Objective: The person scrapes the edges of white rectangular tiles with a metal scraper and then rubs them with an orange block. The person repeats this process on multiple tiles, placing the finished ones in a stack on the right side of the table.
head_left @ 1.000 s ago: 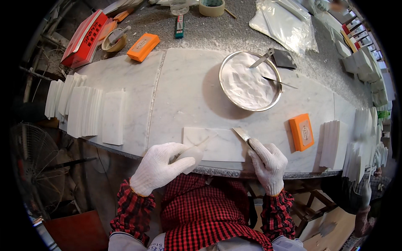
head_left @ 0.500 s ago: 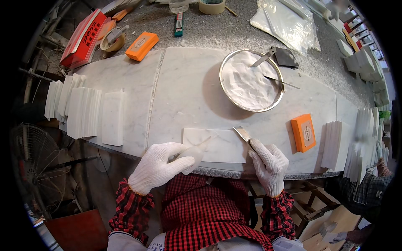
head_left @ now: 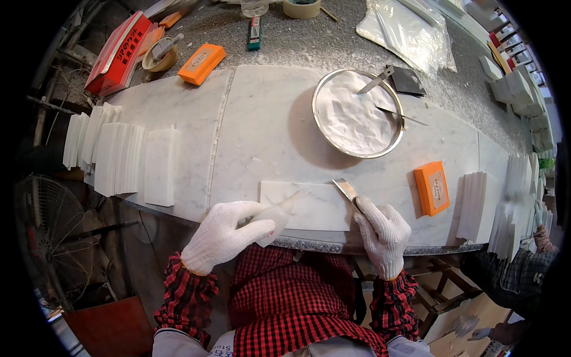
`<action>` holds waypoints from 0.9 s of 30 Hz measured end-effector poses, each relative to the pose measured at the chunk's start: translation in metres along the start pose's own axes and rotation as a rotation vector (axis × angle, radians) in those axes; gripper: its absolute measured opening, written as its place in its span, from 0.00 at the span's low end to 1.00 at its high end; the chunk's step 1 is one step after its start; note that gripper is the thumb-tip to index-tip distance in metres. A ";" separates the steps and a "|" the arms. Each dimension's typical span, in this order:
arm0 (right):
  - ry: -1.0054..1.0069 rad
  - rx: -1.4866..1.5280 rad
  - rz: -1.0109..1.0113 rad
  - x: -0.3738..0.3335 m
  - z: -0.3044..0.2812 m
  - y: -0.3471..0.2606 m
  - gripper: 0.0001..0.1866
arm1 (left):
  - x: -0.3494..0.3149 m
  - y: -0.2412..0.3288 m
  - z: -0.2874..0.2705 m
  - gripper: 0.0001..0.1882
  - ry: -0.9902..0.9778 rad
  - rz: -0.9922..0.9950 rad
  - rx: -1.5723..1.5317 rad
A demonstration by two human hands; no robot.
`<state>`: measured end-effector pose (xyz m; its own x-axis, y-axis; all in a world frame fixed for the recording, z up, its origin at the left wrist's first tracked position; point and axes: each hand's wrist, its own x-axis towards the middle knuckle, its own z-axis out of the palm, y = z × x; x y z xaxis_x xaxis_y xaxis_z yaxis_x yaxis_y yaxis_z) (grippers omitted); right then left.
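Observation:
My left hand (head_left: 223, 237), in a white knit glove, is closed around a translucent squeeze bottle (head_left: 275, 226). The bottle's thin nozzle points up and right over a white stone tile (head_left: 318, 214), which lies flat near the table's front edge. At the tile's right end, my gloved right hand (head_left: 383, 238) grips a small metal scraper (head_left: 345, 190). Its blade angles up and left, over the tile's upper right corner. Whether the blade touches the tile I cannot tell.
Beyond the tile stands a metal bowl (head_left: 314, 113) of white powder with two thin blades in it. Orange boxes (head_left: 431, 188) lie right and far left. Stacked white tiles (head_left: 116, 157) stand left, more (head_left: 476, 205) right. A co-worker's sleeve (head_left: 511, 276) shows at the right.
The bottle in my left hand has shifted very slightly, its nozzle still over the tile. My right hand and the scraper stay nearly still. At lower right, a co-worker's hand has moved.

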<state>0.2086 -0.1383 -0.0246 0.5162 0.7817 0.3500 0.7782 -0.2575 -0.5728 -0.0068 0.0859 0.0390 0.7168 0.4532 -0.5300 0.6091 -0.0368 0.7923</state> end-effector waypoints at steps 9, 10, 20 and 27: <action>0.003 -0.010 -0.008 0.000 -0.001 -0.002 0.19 | -0.002 0.008 -0.002 0.20 -0.019 -0.027 0.044; -0.001 -0.013 -0.001 0.001 -0.001 -0.003 0.19 | -0.004 0.005 -0.001 0.19 -0.003 0.007 0.039; 0.048 0.002 -0.020 -0.001 0.000 -0.002 0.19 | 0.020 -0.008 -0.005 0.17 0.193 0.368 -0.472; 0.046 -0.011 -0.008 -0.004 -0.001 -0.002 0.19 | 0.084 0.006 -0.015 0.17 0.601 0.631 0.267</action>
<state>0.2053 -0.1413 -0.0246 0.5254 0.7569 0.3886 0.7862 -0.2573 -0.5618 0.0519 0.1376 0.0037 0.6915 0.6641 0.2842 0.2758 -0.6064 0.7458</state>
